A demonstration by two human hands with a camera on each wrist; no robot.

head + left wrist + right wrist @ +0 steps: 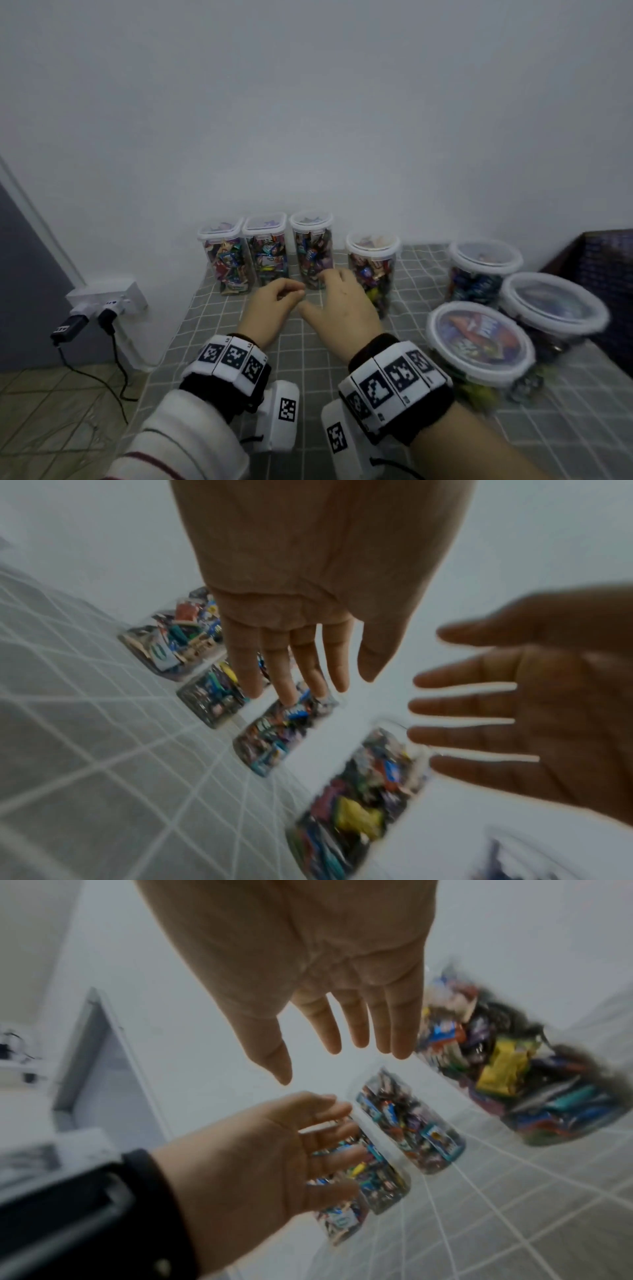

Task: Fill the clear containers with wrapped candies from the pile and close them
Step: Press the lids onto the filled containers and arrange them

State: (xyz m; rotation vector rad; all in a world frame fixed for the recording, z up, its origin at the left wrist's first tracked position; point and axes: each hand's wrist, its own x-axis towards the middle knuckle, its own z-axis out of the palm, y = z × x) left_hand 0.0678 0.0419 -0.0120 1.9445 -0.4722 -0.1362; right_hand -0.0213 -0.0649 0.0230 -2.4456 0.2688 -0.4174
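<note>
Three tall rectangular clear containers stand in a row against the wall, lidded and full of wrapped candies. A round lidded container stands to their right. Three wider round lidded containers sit further right. My left hand and right hand hover side by side just in front of the row, touching nothing. In the left wrist view my left hand shows straight fingers, and so does my right hand in the right wrist view. Both palms are empty.
A grey checked cloth covers the table. The table's left edge drops to a tiled floor. A wall socket with plugs and cables sits low on the left. A dark basket stands at the far right. The white wall is close behind the containers.
</note>
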